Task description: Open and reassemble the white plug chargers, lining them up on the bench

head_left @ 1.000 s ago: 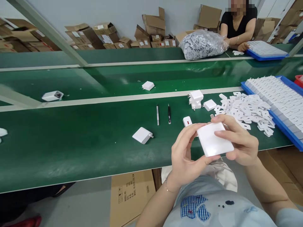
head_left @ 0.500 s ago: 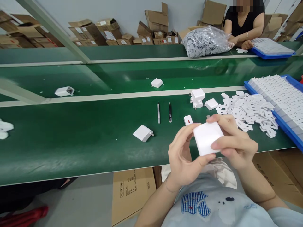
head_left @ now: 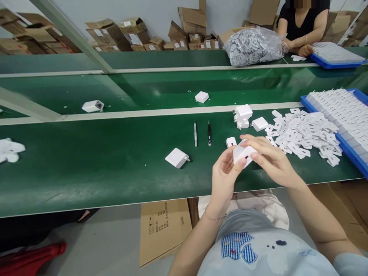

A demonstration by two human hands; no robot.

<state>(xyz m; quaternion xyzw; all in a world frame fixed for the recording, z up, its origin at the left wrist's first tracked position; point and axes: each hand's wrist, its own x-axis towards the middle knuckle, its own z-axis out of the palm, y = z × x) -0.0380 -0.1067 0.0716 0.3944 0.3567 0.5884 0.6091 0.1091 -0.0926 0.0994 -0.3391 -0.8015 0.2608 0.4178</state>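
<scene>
Between both hands, just above the bench's front part, is a white USB charger (head_left: 239, 153), tilted so that its end with a dark red port shows. My left hand (head_left: 225, 172) grips it from the left, thumb along the lower edge. From the right, my right hand (head_left: 271, 159) closes its fingers over the top and the port end. Another white charger (head_left: 230, 142) with a red port sits right behind my hands, partly covered. To the left, a charger with prongs (head_left: 176, 158) lies on its side. White chargers (head_left: 243, 113) are stacked farther back, beside a single charger (head_left: 259, 124).
A pen (head_left: 195, 134) and black tweezers (head_left: 209, 133) lie mid-bench. Right of my hands spreads a pile of white plastic plates (head_left: 304, 132), beside a blue tray (head_left: 349, 147) of white pieces. Two chargers rest on the green belt (head_left: 155, 103). Across it, a person (head_left: 301, 27) sits by a bag (head_left: 253, 46).
The charger has been turned from its broad flat face to its port end and moved slightly away from my body. My right hand has shifted its fingers over the top. The view has moved slightly.
</scene>
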